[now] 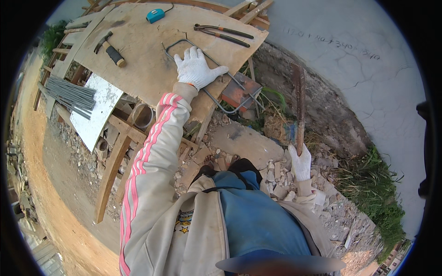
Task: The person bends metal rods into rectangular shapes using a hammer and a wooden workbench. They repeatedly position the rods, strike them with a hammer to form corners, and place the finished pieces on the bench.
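Note:
My left hand (195, 69), in a white knitted glove, lies flat with its fingers spread on a bent steel rod frame (212, 59). The frame rests on a plywood tabletop (147, 60), and its near right end sticks out past the edge. A rusty metal bar (299, 108) stands nearly upright off to the right. My gloved right hand (300, 163) is closed around the bar's lower end. Beyond my left hand lie end-cutting pliers (224, 35) with dark and orange handles. A hammer (110, 49) with a wrapped handle sits to the left.
A teal tape measure (155, 15) is at the table's far side. Several cut steel rods (71, 95) lie on a white sheet (94, 117) at left. A rusty metal block (241, 92) sits beside the table. Rubble (276, 179) covers the ground; a grey wall (354, 55) rises at right.

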{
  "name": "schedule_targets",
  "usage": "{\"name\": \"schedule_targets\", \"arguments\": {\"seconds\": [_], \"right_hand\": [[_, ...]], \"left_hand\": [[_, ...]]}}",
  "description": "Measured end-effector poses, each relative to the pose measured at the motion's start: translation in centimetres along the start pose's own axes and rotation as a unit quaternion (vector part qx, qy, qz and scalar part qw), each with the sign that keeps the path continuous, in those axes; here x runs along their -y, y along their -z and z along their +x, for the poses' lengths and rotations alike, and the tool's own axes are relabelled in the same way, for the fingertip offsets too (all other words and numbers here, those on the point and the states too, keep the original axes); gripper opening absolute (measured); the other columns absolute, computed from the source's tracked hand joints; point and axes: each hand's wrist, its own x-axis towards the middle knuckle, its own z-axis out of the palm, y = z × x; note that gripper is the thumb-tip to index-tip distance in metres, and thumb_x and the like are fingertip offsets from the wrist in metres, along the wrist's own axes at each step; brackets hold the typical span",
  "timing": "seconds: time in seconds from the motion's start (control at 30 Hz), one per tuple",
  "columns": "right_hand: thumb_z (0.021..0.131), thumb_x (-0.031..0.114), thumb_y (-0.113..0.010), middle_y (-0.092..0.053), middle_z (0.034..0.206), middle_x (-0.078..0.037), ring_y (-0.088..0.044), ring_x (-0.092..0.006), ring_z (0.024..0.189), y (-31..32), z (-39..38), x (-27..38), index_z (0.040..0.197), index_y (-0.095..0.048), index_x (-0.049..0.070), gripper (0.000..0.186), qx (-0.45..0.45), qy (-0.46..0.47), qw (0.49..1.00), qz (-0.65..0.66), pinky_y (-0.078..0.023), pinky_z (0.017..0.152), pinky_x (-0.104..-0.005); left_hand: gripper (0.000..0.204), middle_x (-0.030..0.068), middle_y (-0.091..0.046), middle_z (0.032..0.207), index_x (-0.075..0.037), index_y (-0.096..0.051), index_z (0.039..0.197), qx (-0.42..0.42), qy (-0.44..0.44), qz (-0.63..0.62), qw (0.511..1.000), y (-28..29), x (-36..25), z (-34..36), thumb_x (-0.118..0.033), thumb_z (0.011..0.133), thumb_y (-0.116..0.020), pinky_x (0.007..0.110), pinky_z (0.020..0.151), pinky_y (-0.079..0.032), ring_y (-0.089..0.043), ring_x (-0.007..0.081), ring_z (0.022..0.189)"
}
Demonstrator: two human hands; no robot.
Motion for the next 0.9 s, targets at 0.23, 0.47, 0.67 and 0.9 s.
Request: {"name": "schedule_targets", "arguments": {"seconds": [0.23,0.47,0.67,0.9], "right_hand": [[0.095,0.038,-0.081,-0.051,0.069,-0.019,-0.038,-0.0363,0.065,9.4,3.3,-3.5,0.092,-0.063,0.001,0.042,0.101,0.019,0.972,-0.212,-0.044,0.059,-0.0405],[0.093,0.046,-0.081,-0.061,0.069,-0.023,-0.063,-0.0471,0.071,13.8,13.6,-0.9,0.086,-0.067,0.004,0.045,0.213,0.169,0.903,-0.332,-0.047,0.061,-0.0479],[0.092,0.049,-0.080,-0.061,0.068,-0.021,-0.063,-0.0469,0.071,13.4,21.3,1.3,0.082,-0.065,0.006,0.046,0.244,0.279,0.850,-0.374,-0.048,0.062,-0.0499],[0.091,0.050,-0.080,-0.062,0.070,-0.021,-0.064,-0.0469,0.072,11.7,27.0,2.5,0.082,-0.066,0.008,0.045,0.266,0.342,0.816,-0.382,-0.048,0.063,-0.0517]], "left_hand": [[0.125,0.0236,-0.044,0.167,0.007,-0.046,0.158,-0.006,0.002,0.024,1.000,-0.1,-0.2,0.0,-0.093,0.084,-0.055,0.065,0.127,-0.019,-0.036,0.0374,0.158],[0.124,0.0243,-0.045,0.166,0.006,-0.046,0.159,-0.030,0.006,0.056,0.998,-0.9,-0.1,-0.1,-0.094,0.086,-0.051,0.060,0.128,-0.022,-0.039,0.0374,0.157],[0.121,0.0221,-0.047,0.164,0.005,-0.048,0.158,-0.029,0.020,0.061,0.998,-0.6,-0.4,-0.7,-0.091,0.086,-0.056,0.052,0.127,-0.027,-0.041,0.0371,0.155],[0.123,0.0221,-0.051,0.160,0.005,-0.049,0.158,-0.060,0.016,0.063,0.996,-1.6,0.0,-0.5,-0.094,0.084,-0.054,0.051,0.127,-0.026,-0.043,0.0346,0.153]]}}
